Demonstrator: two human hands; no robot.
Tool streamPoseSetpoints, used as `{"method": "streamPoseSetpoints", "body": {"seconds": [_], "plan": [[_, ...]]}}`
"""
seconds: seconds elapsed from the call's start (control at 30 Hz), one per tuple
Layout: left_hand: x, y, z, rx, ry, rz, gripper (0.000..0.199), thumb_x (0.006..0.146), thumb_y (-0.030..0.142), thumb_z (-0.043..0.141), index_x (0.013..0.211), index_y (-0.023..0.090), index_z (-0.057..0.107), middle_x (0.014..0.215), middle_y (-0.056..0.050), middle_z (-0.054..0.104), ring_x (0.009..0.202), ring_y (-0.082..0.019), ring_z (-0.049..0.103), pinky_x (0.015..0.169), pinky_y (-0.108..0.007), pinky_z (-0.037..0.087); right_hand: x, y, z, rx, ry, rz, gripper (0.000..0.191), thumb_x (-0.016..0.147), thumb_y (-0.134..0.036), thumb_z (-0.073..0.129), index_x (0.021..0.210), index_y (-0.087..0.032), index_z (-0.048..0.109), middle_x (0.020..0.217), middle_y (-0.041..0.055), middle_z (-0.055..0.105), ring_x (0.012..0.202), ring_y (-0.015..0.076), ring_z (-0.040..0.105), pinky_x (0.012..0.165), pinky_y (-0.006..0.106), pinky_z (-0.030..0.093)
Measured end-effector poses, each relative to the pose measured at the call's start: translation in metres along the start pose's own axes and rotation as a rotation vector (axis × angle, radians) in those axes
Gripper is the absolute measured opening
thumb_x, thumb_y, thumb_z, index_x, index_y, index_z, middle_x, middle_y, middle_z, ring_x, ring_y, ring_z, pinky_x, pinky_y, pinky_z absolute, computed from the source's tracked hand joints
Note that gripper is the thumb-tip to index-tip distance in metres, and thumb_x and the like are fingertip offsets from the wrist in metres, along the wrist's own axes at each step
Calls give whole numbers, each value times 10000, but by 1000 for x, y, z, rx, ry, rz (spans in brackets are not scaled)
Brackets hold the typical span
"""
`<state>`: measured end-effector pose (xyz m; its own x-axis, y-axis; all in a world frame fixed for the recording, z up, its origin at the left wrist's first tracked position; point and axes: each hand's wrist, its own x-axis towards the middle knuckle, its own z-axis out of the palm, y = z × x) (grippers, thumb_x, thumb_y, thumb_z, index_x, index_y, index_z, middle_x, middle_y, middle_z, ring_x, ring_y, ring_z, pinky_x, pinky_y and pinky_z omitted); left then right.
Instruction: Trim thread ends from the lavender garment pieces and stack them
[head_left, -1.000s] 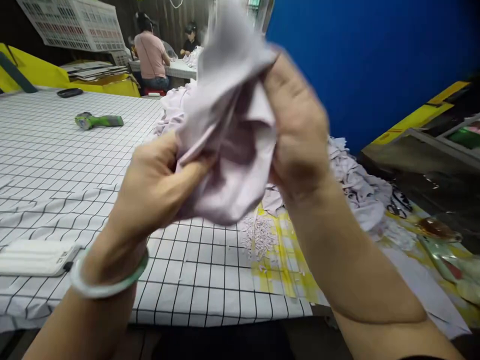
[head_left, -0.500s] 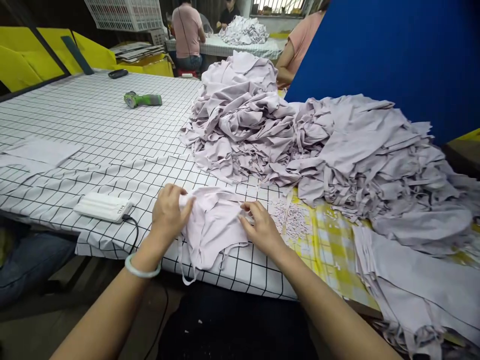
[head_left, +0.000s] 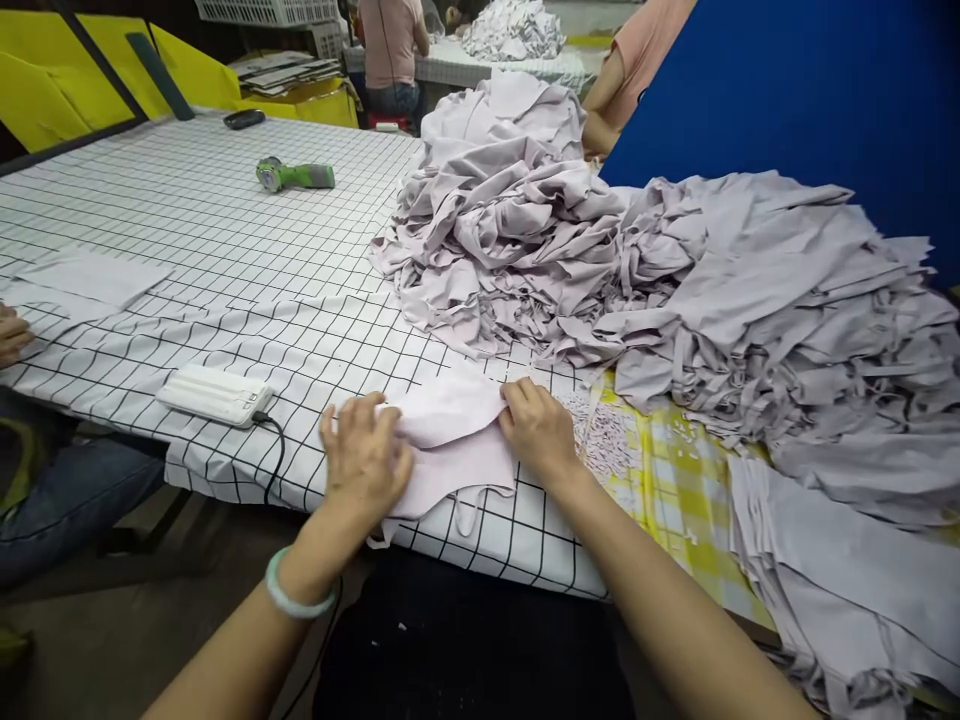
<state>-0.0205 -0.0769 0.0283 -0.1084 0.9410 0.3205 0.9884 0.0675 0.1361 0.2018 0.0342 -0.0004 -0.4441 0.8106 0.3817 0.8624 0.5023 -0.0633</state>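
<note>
A pale lilac garment with thin straps (head_left: 457, 470) lies near the front edge of the checked table, its upper part folded down over the rest. My left hand (head_left: 364, 455) rests palm down at the garment's left side, fingers bent and spread apart, the thumb over the cloth. On the opposite side, my right hand (head_left: 536, 425) pinches the garment's upper right corner between thumb and fingers. One strap loop hangs out below the garment's lower edge.
A big heap of lilac garments (head_left: 517, 220) spreads across the right. Cloth scraps (head_left: 607, 435) lie beside my right hand. At left sit a white power bank (head_left: 214, 395) with a cable and a co-worker's hand (head_left: 11, 335). Farther back lies a green handheld tool (head_left: 295, 175).
The garment's upper part has been folded down toward me. My left hand has turned palm down with its fingers spread. The view has shifted, and a co-worker's hand has appeared at left.
</note>
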Motion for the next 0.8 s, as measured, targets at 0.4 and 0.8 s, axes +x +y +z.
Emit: {"method": "streamPoseSetpoints", "body": {"seconds": [0.4,0.8], "plan": [[-9,-54,-5,-157,-69,-116,258,875,182,434,1044,155,628,1119,-137,623,1075,-289,576,961,-431,479,-67,20,-60,602,-132,-9,64,932,-247,530,971,-213,568,917,53,628,825,204,583,734,325,460],[90,-7,5,-84,-707,216,186,779,195,582,958,171,626,971,-103,672,1003,-296,568,935,-471,394,-8,19,-14,401,-301,200,106,788,-159,594,878,-216,591,1114,91,635,1091,294,505,933,446,396]]}}
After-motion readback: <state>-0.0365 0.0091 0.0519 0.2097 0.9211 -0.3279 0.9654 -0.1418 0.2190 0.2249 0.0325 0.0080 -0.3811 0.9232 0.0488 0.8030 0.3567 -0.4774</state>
